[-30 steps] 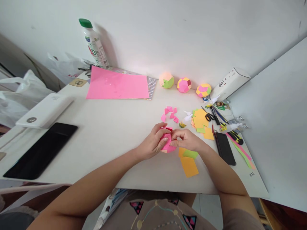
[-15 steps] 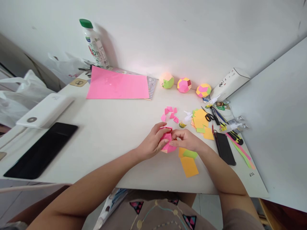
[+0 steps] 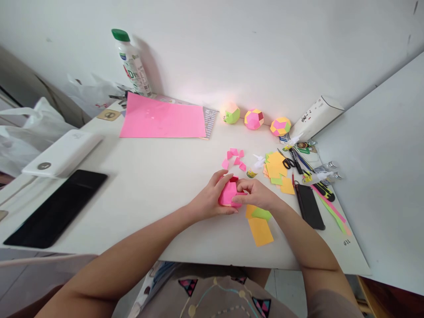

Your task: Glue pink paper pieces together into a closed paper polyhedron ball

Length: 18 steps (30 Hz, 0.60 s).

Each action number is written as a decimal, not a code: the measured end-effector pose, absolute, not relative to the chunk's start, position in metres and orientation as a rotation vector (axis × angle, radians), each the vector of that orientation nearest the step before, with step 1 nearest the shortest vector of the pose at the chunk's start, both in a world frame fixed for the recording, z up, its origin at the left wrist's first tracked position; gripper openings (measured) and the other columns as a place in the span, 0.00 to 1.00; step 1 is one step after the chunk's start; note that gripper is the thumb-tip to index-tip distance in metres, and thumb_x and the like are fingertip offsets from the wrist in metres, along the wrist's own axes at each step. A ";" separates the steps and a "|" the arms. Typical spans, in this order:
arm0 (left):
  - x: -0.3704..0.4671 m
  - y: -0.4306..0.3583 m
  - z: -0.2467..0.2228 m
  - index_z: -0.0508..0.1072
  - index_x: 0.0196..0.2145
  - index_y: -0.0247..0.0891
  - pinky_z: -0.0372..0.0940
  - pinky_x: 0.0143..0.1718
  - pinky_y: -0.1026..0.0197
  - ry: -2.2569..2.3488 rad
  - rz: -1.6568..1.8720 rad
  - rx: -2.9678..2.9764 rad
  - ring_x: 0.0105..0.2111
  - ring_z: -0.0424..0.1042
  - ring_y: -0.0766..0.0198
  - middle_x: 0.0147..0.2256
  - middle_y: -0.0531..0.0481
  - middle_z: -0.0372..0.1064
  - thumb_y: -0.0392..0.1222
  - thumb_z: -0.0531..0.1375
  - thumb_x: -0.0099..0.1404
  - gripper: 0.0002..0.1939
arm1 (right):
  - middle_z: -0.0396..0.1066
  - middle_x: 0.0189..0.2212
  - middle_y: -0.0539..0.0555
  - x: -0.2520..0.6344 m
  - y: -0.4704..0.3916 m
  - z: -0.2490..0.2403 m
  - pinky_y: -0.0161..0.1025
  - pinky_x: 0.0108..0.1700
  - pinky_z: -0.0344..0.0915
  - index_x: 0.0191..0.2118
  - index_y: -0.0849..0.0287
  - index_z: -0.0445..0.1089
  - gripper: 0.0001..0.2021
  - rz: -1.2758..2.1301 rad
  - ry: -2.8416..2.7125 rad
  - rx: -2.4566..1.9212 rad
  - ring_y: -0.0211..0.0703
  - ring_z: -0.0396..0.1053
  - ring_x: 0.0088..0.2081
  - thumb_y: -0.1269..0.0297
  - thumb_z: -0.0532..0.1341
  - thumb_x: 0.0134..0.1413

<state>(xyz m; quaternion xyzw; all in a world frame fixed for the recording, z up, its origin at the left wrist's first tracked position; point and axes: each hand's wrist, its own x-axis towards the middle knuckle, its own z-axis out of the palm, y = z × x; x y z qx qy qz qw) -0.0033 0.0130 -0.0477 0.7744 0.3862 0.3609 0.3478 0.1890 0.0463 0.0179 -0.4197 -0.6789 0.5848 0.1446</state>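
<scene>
Between my hands is a pink folded-paper ball (image 3: 228, 194) with flat faces and an opening at its top. My left hand (image 3: 208, 196) wraps its left side, fingers over the top and thumb along the bottom. My right hand (image 3: 256, 194) pinches the right side of the paper ball, thumb on its front and fingertips near a sticking-out edge. Several small folded pink paper pieces (image 3: 236, 160) lie just beyond, beside a glue bottle (image 3: 254, 168). Orange paper squares (image 3: 261, 231) and a green one (image 3: 261, 213) lie by my right wrist.
Three finished-looking paper balls (image 3: 254, 119) stand along the wall. A pink sheet (image 3: 162, 117), a green-capped bottle (image 3: 134, 66), a white power bank (image 3: 62, 152) and a black phone (image 3: 58, 207) are leftward. Scissors (image 3: 289, 163), sticky notes (image 3: 276, 165) and a black case (image 3: 309, 206) sit right.
My left thumb has moved from the front of the paper ball down to its underside, baring the front face. The ball has turned slightly. My right hand stays on its right side.
</scene>
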 end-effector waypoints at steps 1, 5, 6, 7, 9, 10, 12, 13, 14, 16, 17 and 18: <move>-0.003 0.013 -0.047 0.46 0.63 0.45 0.61 0.56 0.39 1.005 0.936 2.006 0.62 0.48 0.41 0.61 0.33 0.44 0.59 0.66 0.52 0.49 | 0.61 0.27 0.49 0.189 0.046 0.018 0.38 0.36 0.59 0.21 0.59 0.63 0.15 1.682 -1.959 -1.207 0.40 0.61 0.34 0.57 0.68 0.43; -0.003 0.012 -0.043 0.48 0.63 0.43 0.62 0.56 0.40 1.006 0.942 2.011 0.61 0.52 0.43 0.60 0.33 0.45 0.58 0.65 0.53 0.47 | 0.60 0.27 0.49 0.187 0.045 0.016 0.38 0.35 0.59 0.20 0.59 0.62 0.15 1.674 -1.955 -1.195 0.40 0.60 0.33 0.59 0.67 0.44; -0.003 0.011 -0.042 0.48 0.63 0.42 0.62 0.55 0.40 1.006 0.943 2.012 0.60 0.53 0.43 0.59 0.33 0.46 0.58 0.65 0.53 0.47 | 0.59 0.27 0.49 0.187 0.045 0.016 0.37 0.34 0.58 0.20 0.59 0.62 0.15 1.670 -1.957 -1.196 0.40 0.60 0.33 0.59 0.67 0.44; -0.003 0.011 -0.042 0.47 0.63 0.42 0.62 0.55 0.40 1.007 0.943 2.013 0.60 0.53 0.43 0.59 0.33 0.46 0.58 0.65 0.54 0.47 | 0.59 0.27 0.49 0.187 0.044 0.016 0.37 0.34 0.58 0.20 0.59 0.62 0.15 1.666 -1.962 -1.198 0.39 0.60 0.33 0.59 0.67 0.44; -0.003 0.011 -0.041 0.46 0.63 0.42 0.62 0.55 0.39 1.004 0.952 2.023 0.59 0.54 0.42 0.59 0.32 0.47 0.58 0.65 0.54 0.47 | 0.59 0.27 0.49 0.187 0.044 0.015 0.37 0.33 0.58 0.20 0.59 0.62 0.15 1.661 -1.972 -1.198 0.39 0.59 0.32 0.58 0.67 0.44; -0.003 0.011 -0.040 0.45 0.63 0.43 0.61 0.55 0.38 1.001 0.956 2.030 0.59 0.54 0.42 0.59 0.32 0.47 0.58 0.64 0.54 0.47 | 0.59 0.27 0.49 0.187 0.044 0.015 0.37 0.33 0.58 0.21 0.59 0.62 0.15 1.664 -1.977 -1.196 0.39 0.59 0.32 0.57 0.67 0.44; -0.003 0.011 -0.041 0.44 0.63 0.43 0.61 0.55 0.37 0.990 0.965 2.042 0.60 0.54 0.41 0.59 0.33 0.47 0.59 0.64 0.55 0.47 | 0.59 0.27 0.49 0.187 0.044 0.014 0.36 0.32 0.57 0.20 0.59 0.61 0.16 1.674 -1.987 -1.195 0.39 0.59 0.32 0.57 0.68 0.43; -0.003 0.012 -0.041 0.44 0.63 0.44 0.61 0.55 0.37 0.986 0.968 2.046 0.60 0.54 0.41 0.59 0.33 0.46 0.59 0.64 0.55 0.47 | 0.59 0.28 0.49 0.186 0.044 0.014 0.36 0.32 0.57 0.20 0.60 0.61 0.17 1.677 -1.990 -1.199 0.39 0.59 0.32 0.57 0.68 0.42; -0.003 0.012 -0.041 0.44 0.63 0.44 0.60 0.56 0.37 0.981 0.971 2.050 0.60 0.53 0.41 0.59 0.33 0.46 0.59 0.64 0.55 0.47 | 0.59 0.28 0.49 0.186 0.043 0.014 0.36 0.32 0.57 0.19 0.60 0.60 0.18 1.674 -1.992 -1.207 0.38 0.59 0.32 0.57 0.68 0.42; -0.003 0.012 -0.041 0.44 0.63 0.43 0.60 0.56 0.38 0.975 0.972 2.059 0.60 0.53 0.41 0.59 0.32 0.46 0.59 0.64 0.55 0.47 | 0.59 0.29 0.49 0.185 0.042 0.014 0.36 0.32 0.58 0.19 0.60 0.59 0.19 1.658 -1.989 -1.228 0.39 0.59 0.33 0.56 0.68 0.42; -0.003 0.011 -0.041 0.45 0.63 0.42 0.60 0.56 0.38 0.974 0.971 2.064 0.60 0.53 0.41 0.59 0.32 0.46 0.59 0.64 0.55 0.46 | 0.60 0.29 0.49 0.185 0.041 0.014 0.36 0.33 0.58 0.19 0.60 0.59 0.18 1.654 -1.987 -1.236 0.39 0.60 0.33 0.56 0.68 0.42; -0.003 0.011 -0.042 0.45 0.63 0.42 0.61 0.56 0.38 0.973 0.971 2.067 0.60 0.53 0.41 0.59 0.31 0.46 0.59 0.63 0.55 0.46 | 0.60 0.30 0.50 0.184 0.041 0.014 0.37 0.33 0.58 0.19 0.60 0.60 0.18 1.651 -1.985 -1.242 0.40 0.60 0.34 0.56 0.68 0.42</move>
